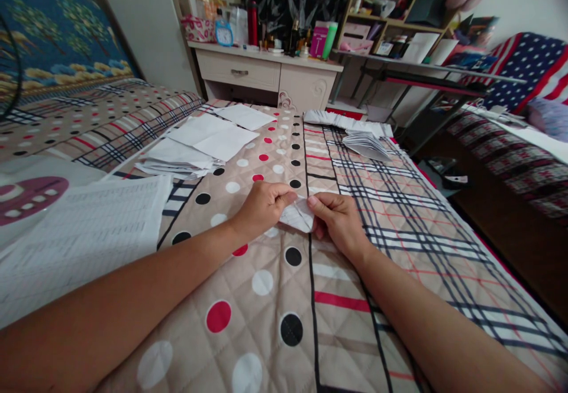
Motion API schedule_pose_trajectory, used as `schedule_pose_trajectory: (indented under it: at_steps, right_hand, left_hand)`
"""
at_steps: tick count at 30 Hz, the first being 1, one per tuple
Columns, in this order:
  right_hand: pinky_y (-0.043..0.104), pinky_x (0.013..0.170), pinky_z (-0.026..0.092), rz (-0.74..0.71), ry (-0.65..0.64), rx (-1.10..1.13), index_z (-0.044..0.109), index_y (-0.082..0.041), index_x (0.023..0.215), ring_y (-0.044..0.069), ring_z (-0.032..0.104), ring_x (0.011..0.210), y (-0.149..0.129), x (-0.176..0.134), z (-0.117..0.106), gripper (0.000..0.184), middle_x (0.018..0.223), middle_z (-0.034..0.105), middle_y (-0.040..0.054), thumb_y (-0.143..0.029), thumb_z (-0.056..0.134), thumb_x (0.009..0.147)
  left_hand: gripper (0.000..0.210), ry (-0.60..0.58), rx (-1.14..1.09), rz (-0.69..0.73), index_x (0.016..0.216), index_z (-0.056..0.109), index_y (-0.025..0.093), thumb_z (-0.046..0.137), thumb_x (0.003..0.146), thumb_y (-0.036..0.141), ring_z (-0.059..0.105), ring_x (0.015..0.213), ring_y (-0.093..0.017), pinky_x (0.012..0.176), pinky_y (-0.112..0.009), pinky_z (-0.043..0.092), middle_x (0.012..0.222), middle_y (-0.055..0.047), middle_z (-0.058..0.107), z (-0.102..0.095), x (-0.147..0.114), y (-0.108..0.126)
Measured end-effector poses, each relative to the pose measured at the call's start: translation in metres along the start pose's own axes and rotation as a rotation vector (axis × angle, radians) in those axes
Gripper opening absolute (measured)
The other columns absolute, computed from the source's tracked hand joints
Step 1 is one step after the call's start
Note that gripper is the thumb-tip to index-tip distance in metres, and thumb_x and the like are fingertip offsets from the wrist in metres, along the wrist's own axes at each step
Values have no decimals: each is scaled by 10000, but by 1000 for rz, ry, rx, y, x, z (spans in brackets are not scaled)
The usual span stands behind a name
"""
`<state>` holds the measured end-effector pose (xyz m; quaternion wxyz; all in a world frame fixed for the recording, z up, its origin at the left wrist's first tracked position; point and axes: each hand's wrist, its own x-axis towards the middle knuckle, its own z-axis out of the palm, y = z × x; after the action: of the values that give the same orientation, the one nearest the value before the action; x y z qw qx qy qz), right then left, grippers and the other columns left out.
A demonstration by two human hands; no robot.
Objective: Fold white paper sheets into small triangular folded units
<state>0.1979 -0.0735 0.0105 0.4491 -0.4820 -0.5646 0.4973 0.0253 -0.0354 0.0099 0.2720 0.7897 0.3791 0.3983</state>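
Between my two hands is a small folded piece of white paper [298,215], held just above the patterned bedspread [248,274]. My left hand [265,205] pinches its upper left edge between thumb and fingers. On the other side, my right hand [339,218] grips the right edge, thumb on top and the fingertips partly hidden behind it. A crease runs across the folded paper. Beyond my left hand lies a loose pile of white paper sheets [208,138]. Past my right hand rests a fanned stack of folded papers [366,144].
Printed sheets [102,221] lie at the left, beside a plastic bag [35,174]. A row of folded white papers [341,122] runs along the bed's far edge. Behind stand a white cabinet [239,73] and a desk [426,67]. The bed's right side drops to the floor [497,221].
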Motion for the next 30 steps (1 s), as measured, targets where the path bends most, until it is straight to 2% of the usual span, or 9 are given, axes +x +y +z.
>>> schedule_pose_trajectory:
  at_steps: [3,6,9,12,14,17,21,25,30]
  right_hand:
    - [195,343,273,39,-110,36,554,-167,561,79,425,331,3,0,0,479,437,567,4,-561,593,832]
    - [194,353,273,-3,-98,12,577,-164,606,74,406,353,5,0,1,504,458,554,0,-579,512,885]
    - [204,455,408,-231,19,-54,673,-175,894,110,549,571,4,1,0,372,772,664,42,-536,587,864]
    - [250,616,514,-507,19,-175,662,-243,1129,190,603,934,2,4,-1,463,1163,605,81,-427,787,722]
    - [286,701,534,-631,-40,-268,708,-261,1064,206,600,997,2,5,-1,328,1132,613,74,-340,775,754]
    - [320,787,526,-727,-41,-332,747,-247,906,180,634,894,2,4,0,108,926,666,51,-238,647,867]
    - [277,638,490,-635,120,-349,732,-207,807,149,601,695,3,2,1,74,742,655,24,-241,674,838]
    - [243,508,433,-331,207,-170,720,-180,785,117,534,538,4,3,1,143,628,627,-1,-323,717,787]
    - [217,436,402,-104,167,0,700,-163,751,98,495,448,0,2,4,247,545,592,-15,-405,746,739]
  left_hand:
    - [380,1,-25,-52,519,404,171,476,868,301,354,482,-86,480,-231,259,475,43,376,0,1,-3]
    - [385,7,-117,-174,537,409,178,457,876,353,362,470,-90,455,-227,261,484,38,409,1,3,-7]
    - [392,3,-219,-327,581,472,175,443,889,415,380,430,-91,409,-220,248,477,32,453,3,4,-10]
    - [387,-55,-292,-461,649,528,168,452,897,455,355,353,-82,359,-213,208,435,45,441,3,5,-9]
    - [392,-119,-312,-506,669,545,164,463,901,469,340,315,-76,334,-208,184,410,54,424,2,5,-8]
    - [466,-195,-318,-484,615,533,156,470,901,519,343,304,-63,323,-190,203,397,48,420,3,5,-6]
    - [598,-180,-367,-448,695,627,122,367,917,612,460,367,-79,358,-179,322,490,-7,551,4,4,-4]
    - [680,-27,-374,-355,845,669,108,261,931,645,595,513,-122,424,-193,419,648,-58,649,2,2,-1]
    - [441,-7,-349,-120,828,644,131,734,711,547,631,653,-145,543,-219,505,754,-37,678,5,2,-2]
